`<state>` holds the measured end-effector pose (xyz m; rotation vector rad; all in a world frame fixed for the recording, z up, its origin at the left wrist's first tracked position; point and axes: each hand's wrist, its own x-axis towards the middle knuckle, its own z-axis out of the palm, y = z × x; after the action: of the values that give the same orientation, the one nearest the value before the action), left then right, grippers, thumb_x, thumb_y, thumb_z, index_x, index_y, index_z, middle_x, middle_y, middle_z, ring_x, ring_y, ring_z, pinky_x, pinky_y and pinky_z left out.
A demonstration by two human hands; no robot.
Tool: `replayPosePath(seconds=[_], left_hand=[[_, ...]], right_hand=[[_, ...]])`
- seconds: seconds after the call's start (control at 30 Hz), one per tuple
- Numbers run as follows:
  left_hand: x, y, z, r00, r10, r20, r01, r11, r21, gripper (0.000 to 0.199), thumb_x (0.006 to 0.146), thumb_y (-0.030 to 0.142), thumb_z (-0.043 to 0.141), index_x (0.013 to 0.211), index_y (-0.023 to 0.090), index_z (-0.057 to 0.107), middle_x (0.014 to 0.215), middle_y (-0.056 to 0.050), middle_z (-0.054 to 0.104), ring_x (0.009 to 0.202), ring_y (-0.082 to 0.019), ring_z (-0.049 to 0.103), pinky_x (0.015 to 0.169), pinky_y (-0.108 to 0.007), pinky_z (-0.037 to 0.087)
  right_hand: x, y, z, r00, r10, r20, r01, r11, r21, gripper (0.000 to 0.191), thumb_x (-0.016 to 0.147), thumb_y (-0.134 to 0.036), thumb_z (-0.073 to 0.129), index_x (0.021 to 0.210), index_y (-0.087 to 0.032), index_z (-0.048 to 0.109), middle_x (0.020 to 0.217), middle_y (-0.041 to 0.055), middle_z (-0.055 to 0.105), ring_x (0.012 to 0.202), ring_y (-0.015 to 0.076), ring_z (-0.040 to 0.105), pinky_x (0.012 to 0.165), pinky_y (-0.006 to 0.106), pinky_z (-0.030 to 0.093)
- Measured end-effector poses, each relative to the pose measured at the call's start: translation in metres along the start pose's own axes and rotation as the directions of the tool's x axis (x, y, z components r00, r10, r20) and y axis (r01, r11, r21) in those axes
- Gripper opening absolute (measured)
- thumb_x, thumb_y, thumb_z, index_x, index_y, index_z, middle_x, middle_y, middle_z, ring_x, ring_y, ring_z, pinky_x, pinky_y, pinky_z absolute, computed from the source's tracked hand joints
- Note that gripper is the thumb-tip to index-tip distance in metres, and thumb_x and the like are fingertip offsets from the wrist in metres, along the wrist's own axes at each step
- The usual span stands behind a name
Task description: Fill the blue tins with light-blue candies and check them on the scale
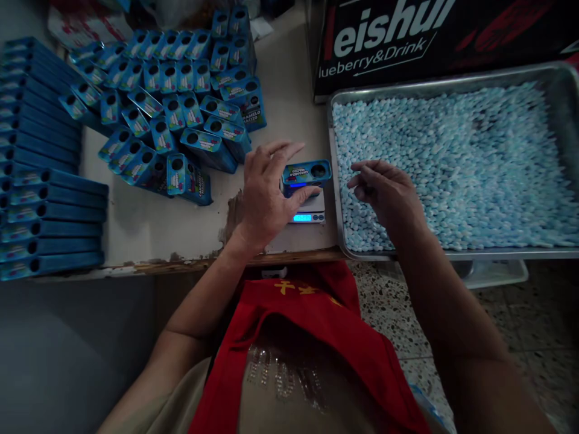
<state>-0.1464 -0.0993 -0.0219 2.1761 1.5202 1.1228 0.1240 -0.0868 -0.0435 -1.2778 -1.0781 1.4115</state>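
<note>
A small blue tin (306, 173) with a dark round opening in its top stands on a digital scale (312, 208) whose display is lit blue. My left hand (270, 187) is beside the tin's left side, thumb and fingers apart around it; whether it touches the tin is unclear. Over the left edge of a metal tray (333, 175) of pale blue candies (452, 169), my right hand (384, 193) has its fingers bent and pressed together. What those fingers hold, if anything, is too small to make out.
Several blue tins (185, 75) stand grouped at the upper left of the table (289, 66). More tins (54, 223) are stacked along the far left. A black printed carton (384, 72) stands behind the tray. The table's worn front edge (181, 265) is near my body.
</note>
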Motion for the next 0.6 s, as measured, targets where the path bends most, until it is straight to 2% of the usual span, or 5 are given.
replayPosePath(seconds=[0.2, 0.3, 0.37, 0.47, 0.6], left_hand=[[-0.007, -0.013, 0.006, 1.000, -0.004, 0.013, 0.005, 0.998, -0.058, 0.073, 0.093, 0.060, 0.099, 0.152, 0.034, 0.065, 0.152, -0.011, 0.069, 0.148, -0.041, 0.065, 0.131, -0.061, 0.053], [-0.014, -0.023, 0.003, 1.000, 0.003, 0.004, -0.002, 0.991, -0.132, 0.077, 0.092, 0.063, 0.099, 0.154, 0.032, 0.064, 0.148, -0.011, 0.071, 0.142, -0.037, 0.070, 0.126, -0.054, 0.057], [-0.017, -0.028, -0.003, 1.000, -0.004, -0.009, 0.002, 0.986, -0.166, 0.079, 0.092, 0.066, 0.098, 0.154, 0.031, 0.065, 0.147, -0.012, 0.071, 0.139, -0.035, 0.071, 0.124, -0.051, 0.058], [-0.019, -0.034, -0.017, 0.999, -0.052, -0.013, 0.049, 0.983, -0.177, 0.079, 0.092, 0.069, 0.097, 0.153, 0.029, 0.068, 0.147, -0.012, 0.071, 0.132, -0.033, 0.073, 0.116, -0.046, 0.062], [-0.021, -0.040, -0.028, 0.996, -0.085, -0.017, 0.080, 0.978, -0.191, 0.077, 0.090, 0.069, 0.098, 0.149, 0.027, 0.071, 0.144, -0.012, 0.073, 0.126, -0.031, 0.073, 0.110, -0.043, 0.063]], right_hand=[[0.001, 0.002, 0.006, 0.992, -0.109, -0.061, 0.105, 0.992, -0.066, 0.047, 0.096, -0.073, 0.086, 0.093, -0.030, 0.068, 0.062, -0.0065, 0.044, 0.054, 0.0140, 0.038, 0.050, 0.030, 0.028], [0.004, -0.010, 0.007, 0.992, -0.121, 0.042, 0.126, 0.978, -0.164, 0.051, 0.093, -0.071, 0.090, 0.082, -0.029, 0.063, 0.064, -0.0032, 0.052, 0.057, 0.0144, 0.045, 0.052, 0.030, 0.035], [0.008, -0.030, 0.007, 0.982, -0.143, 0.124, 0.175, 0.936, -0.305, 0.038, 0.093, -0.058, 0.093, 0.084, -0.028, 0.071, 0.069, -0.0010, 0.061, 0.062, 0.0157, 0.053, 0.056, 0.031, 0.043], [0.016, -0.070, 0.016, 0.954, -0.144, 0.262, 0.259, 0.837, -0.481, 0.006, 0.091, -0.028, 0.089, 0.088, -0.027, 0.084, 0.068, -0.0007, 0.065, 0.068, 0.0191, 0.061, 0.066, 0.035, 0.051], [0.026, -0.104, 0.046, 0.926, -0.110, 0.361, 0.316, 0.746, -0.585, 0.029, 0.078, 0.003, 0.086, 0.077, -0.026, 0.084, 0.070, -0.0009, 0.066, 0.083, 0.0235, 0.068, 0.096, 0.044, 0.055]])
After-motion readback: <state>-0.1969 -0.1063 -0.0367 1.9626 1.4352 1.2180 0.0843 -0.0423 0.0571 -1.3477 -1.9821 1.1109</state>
